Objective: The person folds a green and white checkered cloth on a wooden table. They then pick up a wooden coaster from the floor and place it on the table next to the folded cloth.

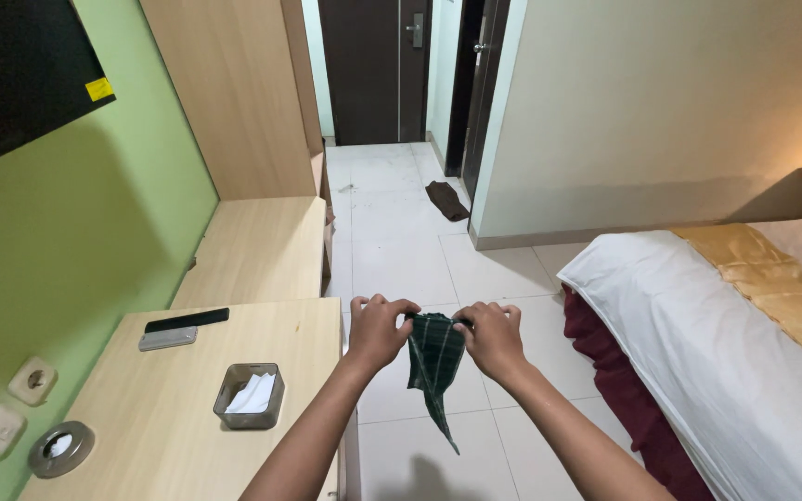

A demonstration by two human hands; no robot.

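So the dark green checked cloth [435, 366] is hanging in mid-air just right of the wooden desk [178, 417], over the pale tiled floor [401, 250]. It's pinched along its top edge from both sides: the left hand [378, 329] has its fingers curled shut on the left corner, the right hand [494, 336] is closed the same way on the right corner. The rest droops down to a limp point, so I'd guess it's thin, soft and very light, nothing stiff about it. The corners or top hem look like the sensible place to grip; grab it mid-panel and it'd probably just bunch up.

On the desk, nearest the cloth, there's a small grey tray [250, 396] with white paper in it, farther back a black remote [187, 320]. Well right of the desk is a bed [698, 334] with white sheets.
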